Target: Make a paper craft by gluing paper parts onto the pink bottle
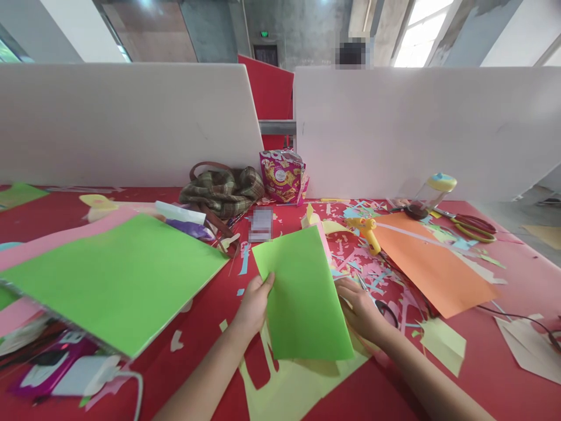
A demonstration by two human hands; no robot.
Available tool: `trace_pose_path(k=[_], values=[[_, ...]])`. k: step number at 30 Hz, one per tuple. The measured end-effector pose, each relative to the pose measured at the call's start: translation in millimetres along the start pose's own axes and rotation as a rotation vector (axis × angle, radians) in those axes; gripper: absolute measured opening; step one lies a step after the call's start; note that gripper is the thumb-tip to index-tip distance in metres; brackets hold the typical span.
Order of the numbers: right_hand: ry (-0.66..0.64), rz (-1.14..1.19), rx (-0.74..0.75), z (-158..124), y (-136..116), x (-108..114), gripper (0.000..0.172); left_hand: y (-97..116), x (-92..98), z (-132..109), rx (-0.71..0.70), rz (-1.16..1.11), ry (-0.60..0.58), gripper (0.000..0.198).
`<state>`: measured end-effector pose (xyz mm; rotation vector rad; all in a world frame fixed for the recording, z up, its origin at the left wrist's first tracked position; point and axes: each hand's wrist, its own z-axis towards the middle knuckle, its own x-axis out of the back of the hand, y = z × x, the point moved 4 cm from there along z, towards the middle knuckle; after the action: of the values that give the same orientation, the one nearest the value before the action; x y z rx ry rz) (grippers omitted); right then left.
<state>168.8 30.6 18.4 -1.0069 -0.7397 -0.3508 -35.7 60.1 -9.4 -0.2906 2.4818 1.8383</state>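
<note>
A green sheet of paper [304,298] is held up in front of me, tilted, its near end low over a cut yellow sheet [302,389]. My left hand [254,304] is closed on its left edge, thumb on the front and fingers behind. At the right edge my right hand [362,307] is curled against the sheet; part of its grip is hidden behind the paper. A strip of pink paper [325,242] shows behind the upper right edge. Scissors with dark handles [388,313] lie just beyond my right hand, among paper scraps.
A large green sheet stack [118,275] lies left. An orange sheet [432,263], yellow glue gun [368,231], red-handled scissors [473,227] and clear jar [432,196] are on the right. A plaid bag [223,190] and snack bag [284,178] stand before white panels [394,128].
</note>
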Motion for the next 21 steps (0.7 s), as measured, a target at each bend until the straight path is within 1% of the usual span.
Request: trace_pose_path(k=[1, 3, 7, 10, 12, 15, 17, 19, 21], values=[[-0.009, -0.018, 0.017, 1.9, -1.3, -1.6, 0.024, -0.9, -1.8, -0.1, 0.03, -0.027, -0.024, 0.037], [-0.016, -0.04, 0.019, 5.9, -1.4, -4.1, 0.022, -2.5, -2.8, -1.0, 0.071, 0.0, -0.02, 0.04], [-0.024, -0.003, -0.018, 15.8, 4.2, -6.1, 0.018, -4.4, -2.0, -1.6, 0.062, 0.108, -0.012, 0.041], [0.011, 0.138, -0.115, 23.8, 13.6, -4.3, 0.018, -5.0, -1.8, -1.1, 0.021, 0.178, -0.029, 0.042], [0.083, 0.257, -0.212, 27.5, 20.5, -1.3, 0.022, -4.7, -1.6, -1.0, -0.021, 0.25, -0.024, 0.042], [0.213, 0.516, -0.36, 29.5, 26.2, 2.8, 0.033, -4.9, -2.1, -2.5, -0.061, 0.342, -0.007, 0.043], [0.235, 0.673, -0.42, 30.0, 24.5, 3.5, 0.033, -4.7, -3.2, -5.0, -0.068, 0.374, 0.001, 0.045], [0.22, 0.685, -0.444, 30.3, 20.6, 4.9, 0.031, -3.2, -5.6, -8.5, -0.069, 0.408, -0.015, 0.045], [0.253, 0.586, -0.484, 28.8, 19.2, 9.3, 0.028, -0.2, -9.1, -12.2, -0.081, 0.436, -0.06, 0.044]])
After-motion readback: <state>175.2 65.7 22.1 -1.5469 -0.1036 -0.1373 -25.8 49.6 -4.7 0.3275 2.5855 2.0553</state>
